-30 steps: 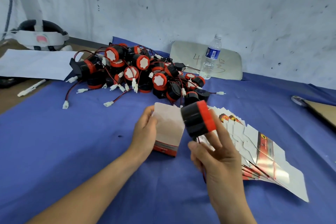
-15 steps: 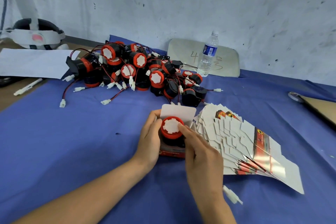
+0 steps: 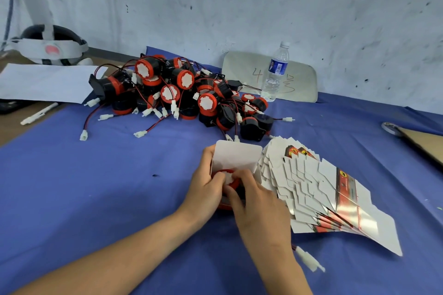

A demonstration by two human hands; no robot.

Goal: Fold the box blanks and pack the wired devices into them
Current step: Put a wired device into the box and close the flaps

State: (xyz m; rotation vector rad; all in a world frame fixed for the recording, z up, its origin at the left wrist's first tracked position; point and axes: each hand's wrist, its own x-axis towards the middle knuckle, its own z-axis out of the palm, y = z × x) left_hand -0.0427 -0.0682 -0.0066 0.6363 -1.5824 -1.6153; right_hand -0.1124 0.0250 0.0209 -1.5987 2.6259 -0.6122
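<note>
Left hand point(image 3: 206, 187) curled in a grip, right hand point(image 3: 260, 208) beside it, fingertips pressing down, forearms converging

A broad stretch of bare blue cloth point(image 3: 100, 187) lies open on the near left. The far centre is blocked by a heap of wired devices point(image 3: 182, 96), with loose connectors trailing onto the cloth before it. A fanned stack of box blanks point(image 3: 323, 189) fills the near right, just beside the open box point(image 3: 237, 158). A water bottle point(image 3: 275, 72) stands by the wall. A loose connector point(image 3: 309, 261) lies at the near edge.
</note>
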